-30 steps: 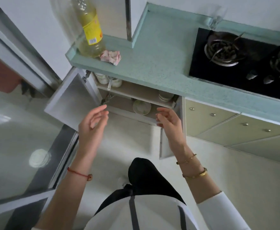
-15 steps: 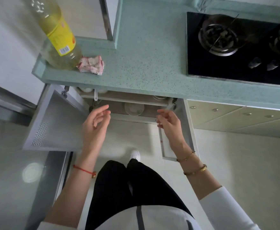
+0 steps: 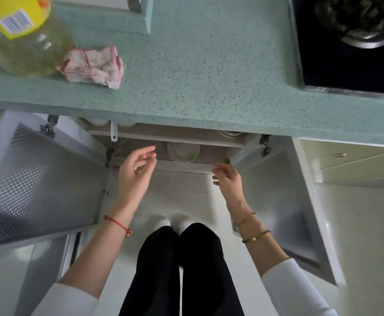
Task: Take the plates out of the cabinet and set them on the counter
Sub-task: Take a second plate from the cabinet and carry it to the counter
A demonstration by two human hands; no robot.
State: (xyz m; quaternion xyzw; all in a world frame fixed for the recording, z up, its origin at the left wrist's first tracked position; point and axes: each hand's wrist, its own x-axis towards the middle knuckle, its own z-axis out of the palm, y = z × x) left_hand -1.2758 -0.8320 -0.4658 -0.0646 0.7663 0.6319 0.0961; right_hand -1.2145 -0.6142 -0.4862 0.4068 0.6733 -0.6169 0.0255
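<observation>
Both hands hover in front of the open cabinet (image 3: 181, 139); the left hand (image 3: 136, 172) has its fingers loosely bent, palm turned inward, and the right hand (image 3: 227, 179) has its fingers relaxed and slightly curled; we see nothing held in either. Between the two hands, just beyond the fingertips, a pale round plate (image 3: 183, 151) sits on the lower shelf; we cannot tell whether it is one or a stack. The upper shelf's front edge crosses just above it, and the rim of a second stack (image 3: 230, 133) peeks out above the right hand. The front edge of the counter (image 3: 209, 76) overhangs the cabinet and hides its depth. The left door (image 3: 38, 174) and right door (image 3: 284, 190) stand swung wide, each outside its hand, so both arms have room between them. On the counter, a cloth (image 3: 93, 65) and a bottle (image 3: 27, 42) lie beyond the left hand; a black cooktop (image 3: 350, 42) lies far beyond the right.
</observation>
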